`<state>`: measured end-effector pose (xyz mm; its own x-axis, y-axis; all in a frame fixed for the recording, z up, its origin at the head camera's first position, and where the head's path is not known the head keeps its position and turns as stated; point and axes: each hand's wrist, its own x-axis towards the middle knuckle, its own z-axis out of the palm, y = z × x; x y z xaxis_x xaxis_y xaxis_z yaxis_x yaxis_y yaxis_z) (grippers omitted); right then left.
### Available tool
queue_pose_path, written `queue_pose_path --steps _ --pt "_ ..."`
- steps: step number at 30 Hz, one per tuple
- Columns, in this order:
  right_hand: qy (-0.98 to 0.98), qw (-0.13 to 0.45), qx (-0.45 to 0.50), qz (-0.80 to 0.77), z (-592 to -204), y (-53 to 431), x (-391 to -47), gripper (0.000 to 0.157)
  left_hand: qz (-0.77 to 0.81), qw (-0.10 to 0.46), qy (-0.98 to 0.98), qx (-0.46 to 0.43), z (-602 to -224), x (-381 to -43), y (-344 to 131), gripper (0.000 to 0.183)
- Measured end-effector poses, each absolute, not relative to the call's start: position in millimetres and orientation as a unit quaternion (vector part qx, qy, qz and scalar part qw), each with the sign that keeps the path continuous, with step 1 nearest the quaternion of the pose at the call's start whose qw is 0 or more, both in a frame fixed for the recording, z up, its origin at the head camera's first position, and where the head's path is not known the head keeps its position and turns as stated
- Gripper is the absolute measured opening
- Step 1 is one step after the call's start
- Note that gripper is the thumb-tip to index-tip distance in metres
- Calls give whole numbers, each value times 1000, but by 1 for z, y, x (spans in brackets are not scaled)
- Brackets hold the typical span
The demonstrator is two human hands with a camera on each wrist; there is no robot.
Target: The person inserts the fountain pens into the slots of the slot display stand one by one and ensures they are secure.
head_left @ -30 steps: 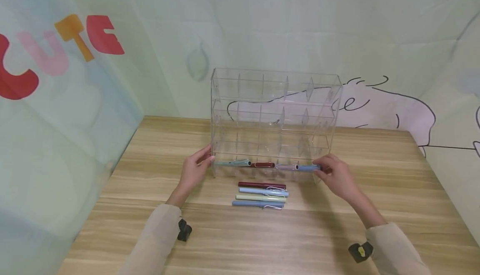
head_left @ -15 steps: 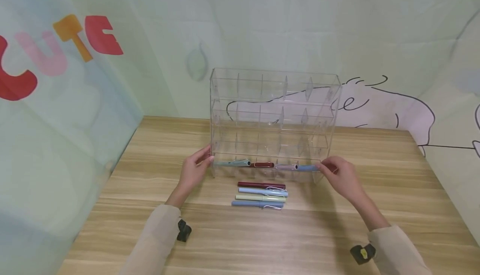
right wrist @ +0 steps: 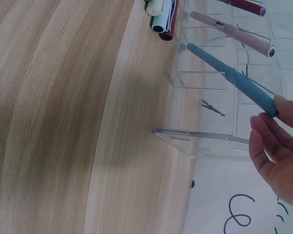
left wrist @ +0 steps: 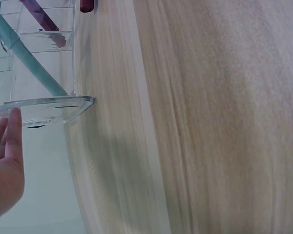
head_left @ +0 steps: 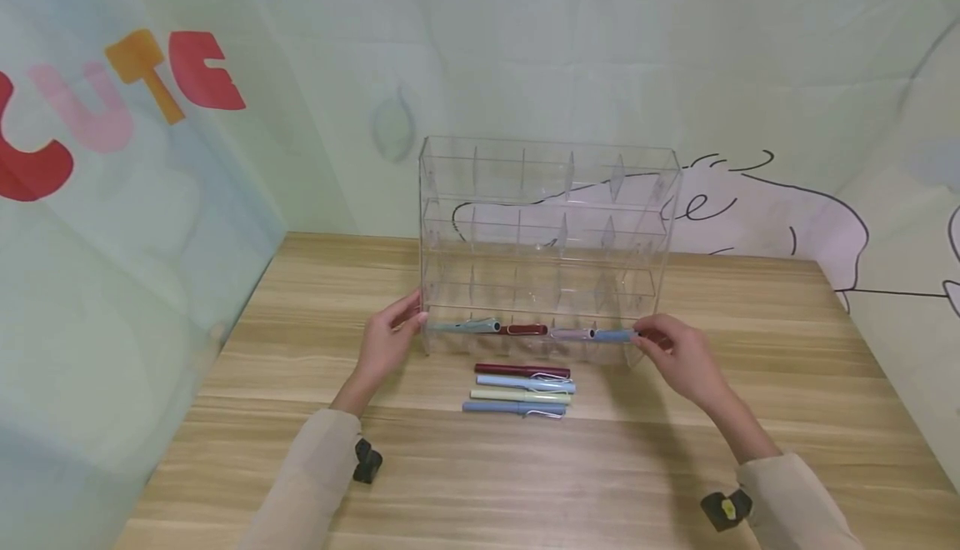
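- Moved slightly outward with the right hand [head_left: 678, 354] since the first picture, baring a little more of the blue pen [head_left: 615, 336].
- Means for the work in hand, as a judgement: pen set roughly in position, but not yet released.
- Pinching only the right end of that pen, thumb and forefinger nearly together, in the right wrist view; seen slanting there.
- Touching the left side of the clear rack [head_left: 543, 262] with the left hand [head_left: 386, 342], fingers fairly straight against the outer wall; cannot tell how firmly.
- Lying along the lowest row, left to right: teal pen [head_left: 465, 326], red pen [head_left: 525, 330], lilac pen [head_left: 572, 334], then the blue one at the right end.
- Waiting on the table [head_left: 787, 367] before the rack, as in the earlier pictures: maroon pen [head_left: 517, 370], light blue pen [head_left: 521, 383], yellow pen [head_left: 517, 396] and dark blue pen [head_left: 510, 407].
- Hardly changed from half a second ago: same pinch, same left-hand contact.
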<state>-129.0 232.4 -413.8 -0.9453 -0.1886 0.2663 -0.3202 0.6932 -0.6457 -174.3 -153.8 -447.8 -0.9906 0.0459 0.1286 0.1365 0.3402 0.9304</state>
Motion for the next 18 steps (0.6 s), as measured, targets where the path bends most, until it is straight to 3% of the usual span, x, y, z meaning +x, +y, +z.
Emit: queue_pose_path --steps 12,18 --pt "-917 84 116 372 -421 238 -117 18 -571 35 -819 -56 -447 -174 -154 41" --pt "-927 43 128 349 -437 231 -106 15 -568 34 -821 -56 -449 -175 -155 40"
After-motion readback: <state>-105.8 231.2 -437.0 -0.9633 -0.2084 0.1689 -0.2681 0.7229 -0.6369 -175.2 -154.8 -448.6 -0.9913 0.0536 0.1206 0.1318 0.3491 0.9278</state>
